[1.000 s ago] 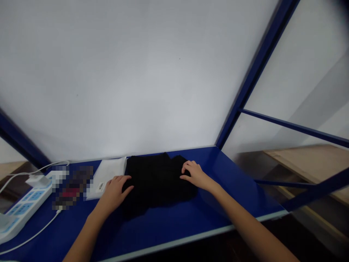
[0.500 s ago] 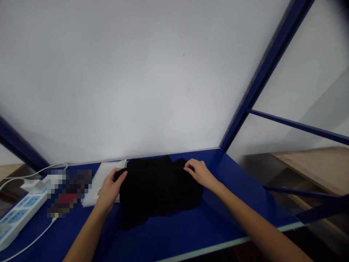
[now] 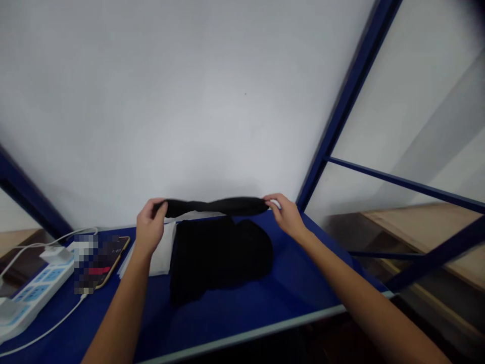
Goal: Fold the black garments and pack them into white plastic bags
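White power strip [image 3: 41, 288], white cable [image 3: 49, 323], smartphone [image 3: 117, 247], white packet [image 3: 162, 253], blue shelf [image 3: 227, 318]

Both hands have come up off the black pile. Where they lay flat on it a moment ago, the left hand [image 3: 150, 227] and right hand [image 3: 288, 216] now hold a length of black cloth [image 3: 215, 206] lifted clear between them, pinched at each end by the fingers [image 3: 158, 207] and stretched roughly level above the back edge of the desk [image 3: 242, 323]. The black pile [image 3: 220, 260] beneath looks lower and narrower than before, and more of the white packet [image 3: 162, 253] beside it shows now that the left hand has moved away.
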